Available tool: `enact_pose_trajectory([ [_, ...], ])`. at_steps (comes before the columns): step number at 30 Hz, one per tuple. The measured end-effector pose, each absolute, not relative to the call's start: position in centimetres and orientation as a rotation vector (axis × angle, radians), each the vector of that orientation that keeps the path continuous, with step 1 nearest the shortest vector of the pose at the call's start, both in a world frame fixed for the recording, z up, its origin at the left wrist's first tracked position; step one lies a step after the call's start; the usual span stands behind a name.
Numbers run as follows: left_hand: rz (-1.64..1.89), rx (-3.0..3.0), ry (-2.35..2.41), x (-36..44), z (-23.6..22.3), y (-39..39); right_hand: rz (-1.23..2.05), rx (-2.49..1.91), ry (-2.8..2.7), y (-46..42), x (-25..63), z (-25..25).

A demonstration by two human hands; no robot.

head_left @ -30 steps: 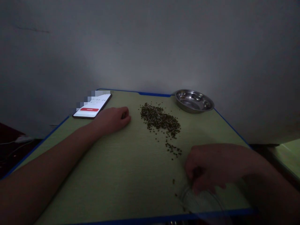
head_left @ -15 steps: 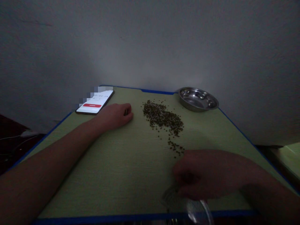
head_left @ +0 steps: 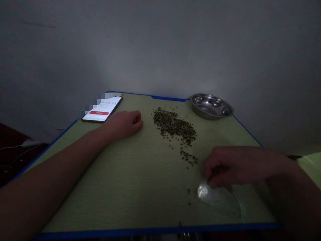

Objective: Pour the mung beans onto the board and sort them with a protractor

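Observation:
My left hand (head_left: 125,123) rests on the green table (head_left: 130,180) beside a lit phone (head_left: 102,109), fingers curled in a loose fist; whether it holds anything is unclear. My right hand (head_left: 233,165) hovers near the table's front right, fingers pinched on the rim of a clear glass container (head_left: 219,198) lying tilted on the table. A pile of small dark seeds (head_left: 175,126) is spread in the middle, with a thin trail (head_left: 189,158) running toward my right hand. A couple of stray seeds (head_left: 189,191) lie by the container.
A shiny steel bowl (head_left: 212,106) sits at the far right corner, with nothing visible inside. The table has a blue edge (head_left: 160,231) and stands against a grey wall. A second green surface (head_left: 309,165) shows at the right.
My right hand has moved right and slightly away from me with the glass container, which now lies further right on the table. My left hand has stayed in place.

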State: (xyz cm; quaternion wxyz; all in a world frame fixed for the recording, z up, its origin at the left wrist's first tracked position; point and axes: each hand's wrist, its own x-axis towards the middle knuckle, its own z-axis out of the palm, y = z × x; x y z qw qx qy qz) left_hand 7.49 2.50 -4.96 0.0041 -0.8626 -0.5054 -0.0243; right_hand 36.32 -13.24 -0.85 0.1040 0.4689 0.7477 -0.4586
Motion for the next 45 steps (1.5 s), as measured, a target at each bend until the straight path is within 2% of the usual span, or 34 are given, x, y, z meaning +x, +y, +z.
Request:
enact_pose_trajectory([
  [7, -0.053, -2.689, -1.595, 7.7, -4.8, 2.3, -1.145, 1.431, 2.383, -13.9, 33.2, -1.2],
  [20, -0.056, -2.697, -1.592, 7.7, -4.9, 2.3, -1.246, 1.334, 2.505, -15.1, 30.9, -1.5],
  [32, -0.066, -2.705, -1.571, 7.5, -4.9, 2.5, -1.355, 1.453, 2.216, -12.5, 37.5, -1.1],
  [37, -0.059, -2.712, -1.569, 7.6, -4.8, 2.5, -1.168, 1.472, 2.407, -12.6, 35.1, -1.8],
  [45, -0.047, -2.702, -1.615, 7.8, -4.6, 2.1, -1.041, 1.417, 2.527, -14.2, 31.6, -2.0],
])
